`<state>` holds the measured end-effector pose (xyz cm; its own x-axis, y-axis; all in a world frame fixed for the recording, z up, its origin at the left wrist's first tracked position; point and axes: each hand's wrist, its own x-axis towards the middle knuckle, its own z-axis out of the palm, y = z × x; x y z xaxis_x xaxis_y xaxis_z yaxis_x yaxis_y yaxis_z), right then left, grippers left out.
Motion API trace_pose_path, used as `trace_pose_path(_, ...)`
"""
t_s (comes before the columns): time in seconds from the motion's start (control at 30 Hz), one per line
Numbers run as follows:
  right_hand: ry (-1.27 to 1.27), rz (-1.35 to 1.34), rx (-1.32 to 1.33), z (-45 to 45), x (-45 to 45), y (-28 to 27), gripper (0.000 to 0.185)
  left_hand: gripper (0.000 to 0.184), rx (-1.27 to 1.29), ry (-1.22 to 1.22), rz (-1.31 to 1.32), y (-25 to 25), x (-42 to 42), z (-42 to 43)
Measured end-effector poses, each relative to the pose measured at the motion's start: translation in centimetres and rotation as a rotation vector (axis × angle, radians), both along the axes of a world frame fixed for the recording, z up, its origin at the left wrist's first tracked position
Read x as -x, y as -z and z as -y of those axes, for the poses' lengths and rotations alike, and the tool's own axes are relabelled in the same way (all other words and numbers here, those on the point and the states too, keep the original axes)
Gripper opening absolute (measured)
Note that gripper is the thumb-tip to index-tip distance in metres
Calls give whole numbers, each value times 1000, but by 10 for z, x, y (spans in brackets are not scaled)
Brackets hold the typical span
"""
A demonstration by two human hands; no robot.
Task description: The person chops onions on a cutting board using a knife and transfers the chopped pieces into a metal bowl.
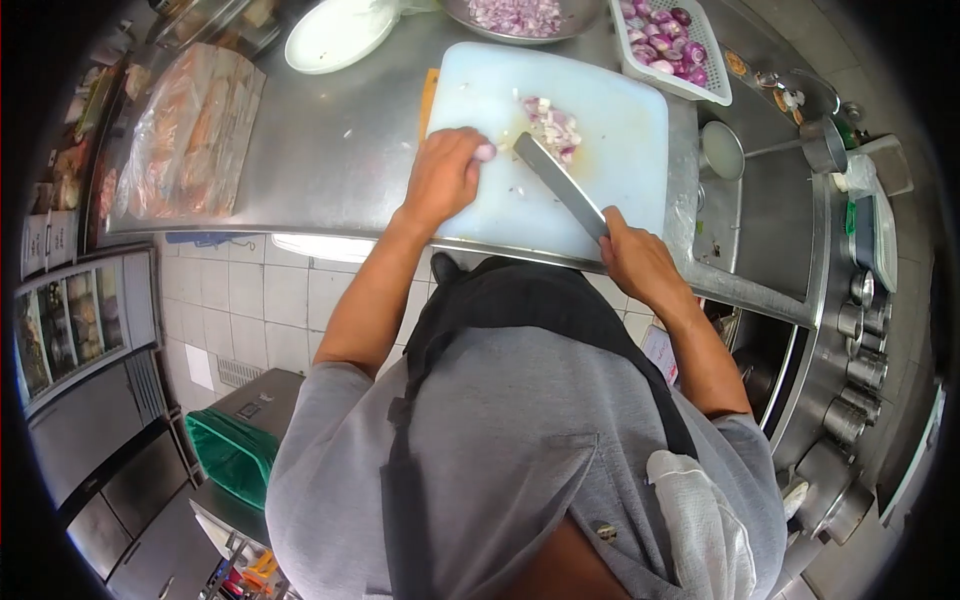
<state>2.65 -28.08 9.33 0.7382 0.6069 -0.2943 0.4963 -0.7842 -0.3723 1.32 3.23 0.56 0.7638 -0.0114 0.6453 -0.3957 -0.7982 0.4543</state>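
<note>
My right hand [637, 258] is closed round the handle of a wide-bladed kitchen knife [562, 186]. The blade slants up and left over the white cutting board [620, 120], its tip close to a small heap of chopped red onion [553, 132]. At the board's left edge, my left hand [442, 178] is closed with a piece of red onion [485, 152] showing at its fingertips. Most of that piece is hidden by the fingers. A few small bits lie scattered on the board between the two hands.
Behind the board stands a metal bowl [470, 28] of chopped onion. A white basket [722, 92] of peeled red onions sits at the back right, beside the sink [775, 215]. A white plate [310, 58] and plastic-wrapped packages [195, 130] are on the left.
</note>
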Motion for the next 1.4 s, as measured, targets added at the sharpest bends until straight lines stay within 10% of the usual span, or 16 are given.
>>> trace_pose_path(0.3, -66, 34, -67, -45, -19, -1, 20, 15, 56, -55, -331, -10, -6, 15)
trace_pose_path(1.4, -146, 46, -26, -53, -15, -2, 18, 16, 219, -40, -114, 20, 12, 8)
